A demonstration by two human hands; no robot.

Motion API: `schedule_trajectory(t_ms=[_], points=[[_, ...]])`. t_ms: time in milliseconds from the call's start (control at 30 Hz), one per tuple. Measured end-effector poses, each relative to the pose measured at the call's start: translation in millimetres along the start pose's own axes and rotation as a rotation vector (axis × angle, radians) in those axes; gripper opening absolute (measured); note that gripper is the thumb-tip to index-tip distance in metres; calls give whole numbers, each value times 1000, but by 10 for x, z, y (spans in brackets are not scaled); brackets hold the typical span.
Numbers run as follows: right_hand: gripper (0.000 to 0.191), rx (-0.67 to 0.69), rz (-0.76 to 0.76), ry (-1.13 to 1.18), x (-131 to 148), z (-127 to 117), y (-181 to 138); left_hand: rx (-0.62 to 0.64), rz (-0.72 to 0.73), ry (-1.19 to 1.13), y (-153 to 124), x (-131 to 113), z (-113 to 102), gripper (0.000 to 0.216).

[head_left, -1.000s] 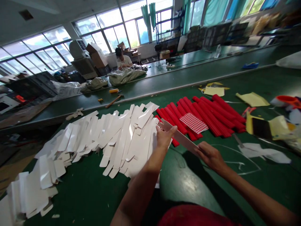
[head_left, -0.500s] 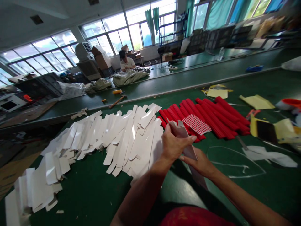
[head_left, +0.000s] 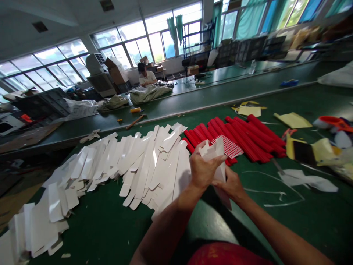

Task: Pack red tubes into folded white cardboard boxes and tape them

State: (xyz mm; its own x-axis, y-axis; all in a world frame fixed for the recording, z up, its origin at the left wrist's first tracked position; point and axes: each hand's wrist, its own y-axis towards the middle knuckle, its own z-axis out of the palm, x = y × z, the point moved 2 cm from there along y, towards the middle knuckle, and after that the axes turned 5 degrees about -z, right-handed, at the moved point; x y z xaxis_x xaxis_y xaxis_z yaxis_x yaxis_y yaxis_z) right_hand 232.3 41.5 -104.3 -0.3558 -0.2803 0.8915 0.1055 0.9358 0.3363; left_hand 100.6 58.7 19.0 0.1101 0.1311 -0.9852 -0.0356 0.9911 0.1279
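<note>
Since a second ago both hands have drawn together, and the white card blank (head_left: 217, 150), then stretched flat between them, now stands folded and upright. The left hand (head_left: 203, 170) has its fingers clamped around the blank's upper part; the right hand (head_left: 232, 186) grips its lower part, fingers closed on it. The blank is held above the green bench (head_left: 275, 221), just in front of the pile of red strips (head_left: 248, 137). A red-checked sheet (head_left: 231, 146) lies on that pile's near edge, and a row of overlapping white blanks (head_left: 132, 165) stretches away to its left.
</note>
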Motion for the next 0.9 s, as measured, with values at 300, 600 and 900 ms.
schedule_trajectory(t_ms=[300, 600, 900], points=[[63, 46, 219, 104, -558, 256, -311, 31, 61, -57, 32, 30, -3, 71], [73, 64, -208, 142, 28, -173, 19, -336, 161, 297, -105, 272, 35, 54], [11, -66, -644, -534, 1222, -567, 41, -151, 341, 407, -389, 516, 245, 31]])
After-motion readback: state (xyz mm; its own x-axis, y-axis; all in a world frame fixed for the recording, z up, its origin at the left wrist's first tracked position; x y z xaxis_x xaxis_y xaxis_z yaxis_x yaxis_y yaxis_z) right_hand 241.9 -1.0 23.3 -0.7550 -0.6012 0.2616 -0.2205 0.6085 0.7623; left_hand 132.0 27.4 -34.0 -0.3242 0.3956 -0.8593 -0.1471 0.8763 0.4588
